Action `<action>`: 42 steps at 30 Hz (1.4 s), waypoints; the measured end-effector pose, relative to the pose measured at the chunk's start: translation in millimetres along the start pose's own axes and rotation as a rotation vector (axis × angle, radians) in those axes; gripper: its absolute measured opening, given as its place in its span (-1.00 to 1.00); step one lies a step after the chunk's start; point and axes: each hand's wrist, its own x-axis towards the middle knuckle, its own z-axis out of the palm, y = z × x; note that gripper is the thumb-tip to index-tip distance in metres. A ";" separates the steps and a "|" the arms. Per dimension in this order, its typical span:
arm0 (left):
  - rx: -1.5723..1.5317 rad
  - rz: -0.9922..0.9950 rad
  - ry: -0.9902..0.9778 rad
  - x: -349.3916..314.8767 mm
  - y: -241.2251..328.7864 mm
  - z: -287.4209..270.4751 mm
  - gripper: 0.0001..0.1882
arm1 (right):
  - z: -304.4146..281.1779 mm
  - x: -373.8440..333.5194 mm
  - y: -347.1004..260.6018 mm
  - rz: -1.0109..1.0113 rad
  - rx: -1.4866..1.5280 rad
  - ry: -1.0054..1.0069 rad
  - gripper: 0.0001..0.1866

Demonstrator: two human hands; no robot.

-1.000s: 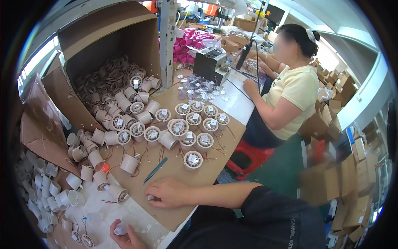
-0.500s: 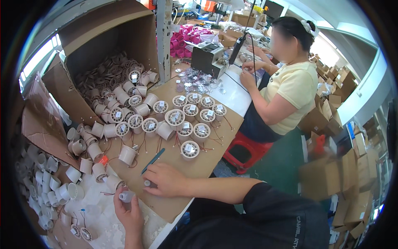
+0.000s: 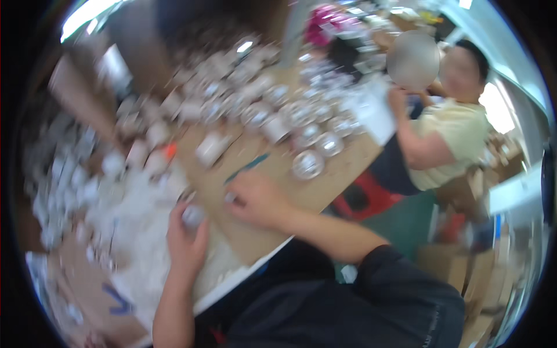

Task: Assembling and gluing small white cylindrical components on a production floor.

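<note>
The picture is smeared by motion. My left hand [image 3: 185,240] is closed around a small translucent plastic bottle [image 3: 192,216], held upright over the white-covered part of the table. To its right, my right hand [image 3: 259,198] rests low over the brown board, its fingers curled around a small pale cap-like piece [image 3: 231,198]. Just beyond my right fingers lies a thin dark-green tool [image 3: 248,167], its kind unclear. A cream cylindrical housing [image 3: 212,149] lies on its side past the tool. Near my left fingertips sits another cream housing [image 3: 176,184].
Several cream housings with round grilled ends [image 3: 307,164] crowd the brown board [image 3: 264,240]. White cups [image 3: 69,180] heap at the left. A cardboard box [image 3: 130,52] stands behind. At the right a co-worker in a yellow shirt [image 3: 449,136] sits on a red stool [image 3: 366,197].
The whole view has swung, so the table and boxes appear shifted and blurred. Both hands keep hold of the bottle and the cap-like piece. The co-worker's head is turned more this way.
</note>
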 end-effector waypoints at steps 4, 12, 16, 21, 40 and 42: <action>-0.051 0.076 -0.013 4.8 18.4 -7.4 -0.47 | 3.8 -0.9 -4.4 0.109 0.113 0.084 -0.78; -0.052 0.071 -0.048 -2.5 5.9 -15.7 -0.41 | 5.4 5.6 -9.2 0.060 0.052 0.053 -0.73; -0.122 0.043 -0.052 0.1 13.5 -9.9 -0.41 | -2.3 3.1 -5.8 0.067 -0.035 -0.008 -0.67; -0.162 0.036 -0.024 -1.7 12.0 -12.5 -0.43 | 2.6 -1.9 -5.2 -0.020 0.085 0.182 -0.59; -0.579 0.094 -0.298 -19.8 18.4 -5.7 -0.14 | -17.3 -32.6 -49.8 -0.076 0.363 0.043 -0.40; -0.548 0.111 -0.265 -19.7 17.1 -7.2 -0.28 | -38.4 -30.1 -38.0 -0.077 0.274 0.169 -0.43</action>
